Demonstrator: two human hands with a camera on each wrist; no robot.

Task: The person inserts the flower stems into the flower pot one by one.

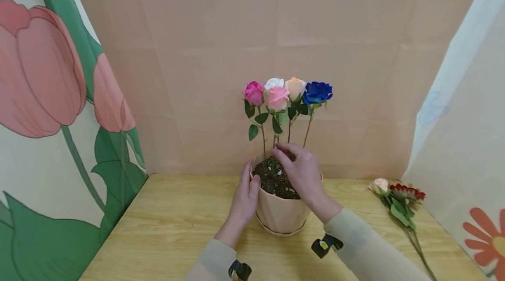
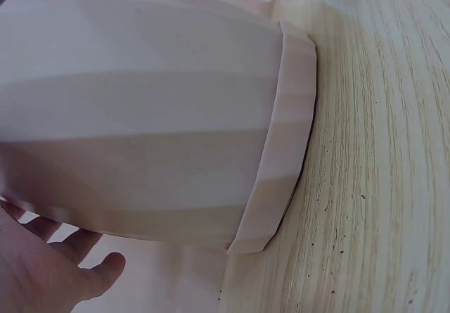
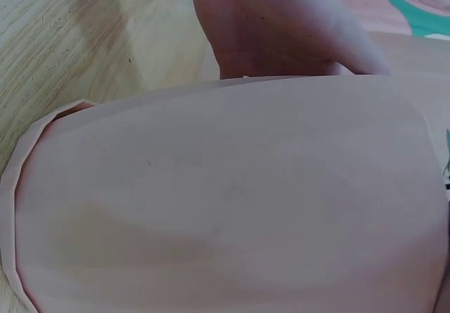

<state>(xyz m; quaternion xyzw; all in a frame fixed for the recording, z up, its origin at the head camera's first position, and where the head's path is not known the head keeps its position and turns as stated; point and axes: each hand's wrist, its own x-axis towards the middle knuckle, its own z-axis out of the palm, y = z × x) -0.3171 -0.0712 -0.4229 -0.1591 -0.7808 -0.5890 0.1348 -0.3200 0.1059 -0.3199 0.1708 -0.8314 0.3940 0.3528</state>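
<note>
A pale pink faceted flowerpot (image 1: 282, 214) full of dark soil (image 1: 274, 176) stands on a matching saucer. My left hand (image 1: 245, 195) rests against its left side, fingers extended along the wall and thumb near the rim. Over the soil, my right hand (image 1: 301, 169) pinches the stem of a light pink rose (image 1: 278, 98) low down; its fingertips partly cover the stem. Around that bloom stand a magenta rose (image 1: 254, 93), a white rose (image 1: 274, 83), a peach rose (image 1: 295, 87) and a blue rose (image 1: 318, 92). The left wrist view shows the pot wall (image 2: 140, 102) close up.
On the right of the wooden table (image 1: 177, 215) lie a pale peach rose (image 1: 379, 185) and a dark red flower (image 1: 407, 192), stems toward the front. A beige cloth (image 1: 213, 53) hangs behind; flower-printed panels flank the table.
</note>
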